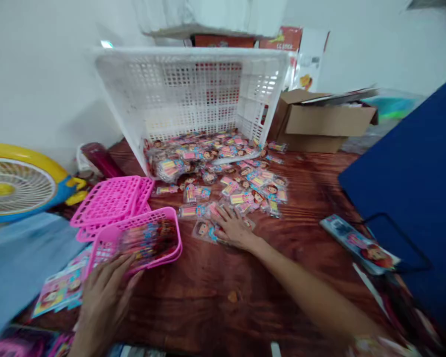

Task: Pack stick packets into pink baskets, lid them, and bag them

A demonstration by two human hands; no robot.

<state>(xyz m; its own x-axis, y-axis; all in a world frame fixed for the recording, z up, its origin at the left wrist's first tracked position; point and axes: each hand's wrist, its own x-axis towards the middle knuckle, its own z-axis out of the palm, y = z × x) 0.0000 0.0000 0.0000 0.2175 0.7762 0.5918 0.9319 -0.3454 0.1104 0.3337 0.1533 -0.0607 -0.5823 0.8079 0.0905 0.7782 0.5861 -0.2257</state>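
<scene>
Left hand [109, 282]: mine, closest to the lens, at the near rim of the filled pink basket [107, 238]. Fingers loosely bent, thumb apart; blurred, so I can't tell if I'm pinching the rim.
Loose packets [258, 183]: clear, with a cartoon figure and pink and yellow strips. Spread on the dark red-brown table [215, 307], from my right hand back to the crate mouth (no neat rows, overlapping every which way).
Right hand [236, 230]: palm down at the near edge of the spread, fingers fanned out over a few packets. One packet pokes out left of my palm.
Basket load: bundled packets [148, 240] packed side by side inside, just beyond my left fingertips.
White crate [193, 104]: tipped on its side, mouth towards me, more packets piled inside and spilling over the lip.
Left side: stacked pink baskets [113, 198] just behind the filled one, dark red bottle [102, 159] behind those, yellow-and-blue fan [26, 181] at the edge. Printed cards [61, 287] sit left of the filled basket, near a pale blue cloth [22, 263].
Right side: printed pack [357, 243] lying by a blue panel [405, 188] (panel's leaning into my view); cardboard box [327, 124] behind, right of the crate.
</scene>
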